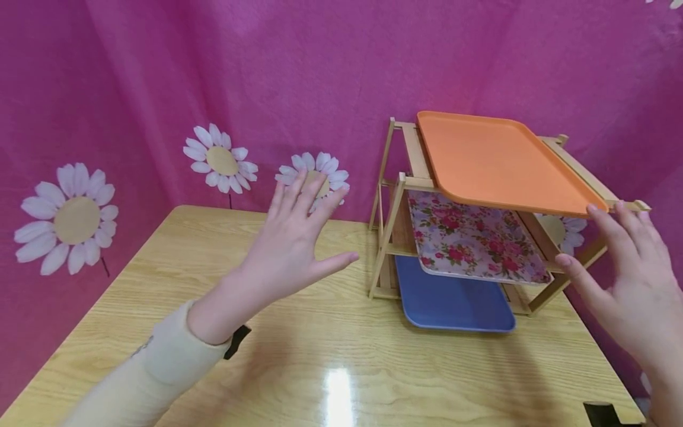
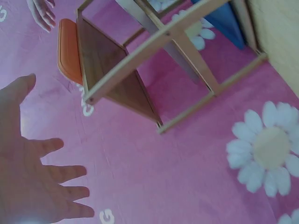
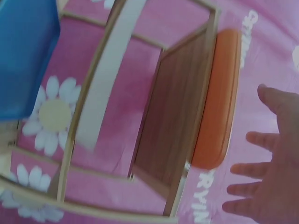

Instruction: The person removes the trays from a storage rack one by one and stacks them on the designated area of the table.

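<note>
A wooden rack point(image 1: 391, 237) stands on the table at the right. An orange tray point(image 1: 496, 163) lies on its top tier, a floral tray point(image 1: 472, 237) on the middle tier and a blue tray point(image 1: 448, 299) at the bottom. My left hand point(image 1: 296, 237) hovers with fingers spread, left of the rack and touching nothing. My right hand point(image 1: 626, 279) is raised with straight fingers beside the orange tray's near right corner, its fingertips close to the rack's rail. In the wrist views the orange tray point(image 2: 67, 51) point(image 3: 219, 98) shows edge-on, with my left hand point(image 2: 35, 179) and my right hand point(image 3: 268, 172) both empty.
The wooden table point(image 1: 299, 344) stretches in front of and left of the rack. A pink cloth backdrop with white paper daisies point(image 1: 220, 159) closes off the back and both sides. The table's right edge runs just beyond the rack.
</note>
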### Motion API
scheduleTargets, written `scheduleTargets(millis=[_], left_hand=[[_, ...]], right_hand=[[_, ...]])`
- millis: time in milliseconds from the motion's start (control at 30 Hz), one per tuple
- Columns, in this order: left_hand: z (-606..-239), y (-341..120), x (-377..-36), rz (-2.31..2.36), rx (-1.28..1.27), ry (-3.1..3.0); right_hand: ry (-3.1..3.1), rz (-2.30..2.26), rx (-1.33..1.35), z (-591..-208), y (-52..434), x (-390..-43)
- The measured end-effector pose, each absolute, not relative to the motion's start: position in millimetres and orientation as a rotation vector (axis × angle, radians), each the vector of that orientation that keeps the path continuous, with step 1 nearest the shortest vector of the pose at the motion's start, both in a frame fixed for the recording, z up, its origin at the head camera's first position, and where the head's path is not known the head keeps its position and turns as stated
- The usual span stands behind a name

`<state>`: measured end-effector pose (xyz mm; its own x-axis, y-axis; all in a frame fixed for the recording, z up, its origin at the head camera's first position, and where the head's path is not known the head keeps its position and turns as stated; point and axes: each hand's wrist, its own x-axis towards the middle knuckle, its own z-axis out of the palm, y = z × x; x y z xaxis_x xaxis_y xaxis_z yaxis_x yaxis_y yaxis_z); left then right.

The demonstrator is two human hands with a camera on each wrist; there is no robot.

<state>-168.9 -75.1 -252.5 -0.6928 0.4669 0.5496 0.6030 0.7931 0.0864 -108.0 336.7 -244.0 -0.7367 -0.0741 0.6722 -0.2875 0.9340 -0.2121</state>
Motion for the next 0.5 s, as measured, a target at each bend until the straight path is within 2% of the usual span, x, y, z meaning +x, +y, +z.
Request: scheduleTargets(millis=[233,500], left_hand=[[-239.0,-25.9,-190.6,-0.494,-0.937,-2.371],[-235.1,20.6,-225.0,-0.449,-1.263,-2.137]], right_hand=[[-2.309,0.415,0.288,-240.9,375.1,-132.2],[-2.275,0.460,0.409,-245.7,412.6,-162.2]])
